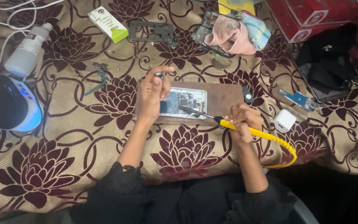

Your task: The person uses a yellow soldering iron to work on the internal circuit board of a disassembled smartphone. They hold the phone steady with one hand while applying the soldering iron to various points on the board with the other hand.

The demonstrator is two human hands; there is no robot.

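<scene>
Yellow soldering iron [245, 129] gripped in right hand [242, 119]; left hand [154, 94] pinches one small round part [159, 76] over one opened phone [185, 103]; white charger [284, 120] right.

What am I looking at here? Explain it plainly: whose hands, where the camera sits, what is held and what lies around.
One picture, from a camera on a person's head looking down at their own two bare hands; no machine.

The right hand grips a yellow-handled soldering iron, its tip over an opened phone lying on a brown board. The left hand rests on the phone and pinches a small dark part I cannot identify.

All this sits on a flowered cloth. Around it: a white bottle, a pink rag, a white charger, a small blue circuit board.
</scene>
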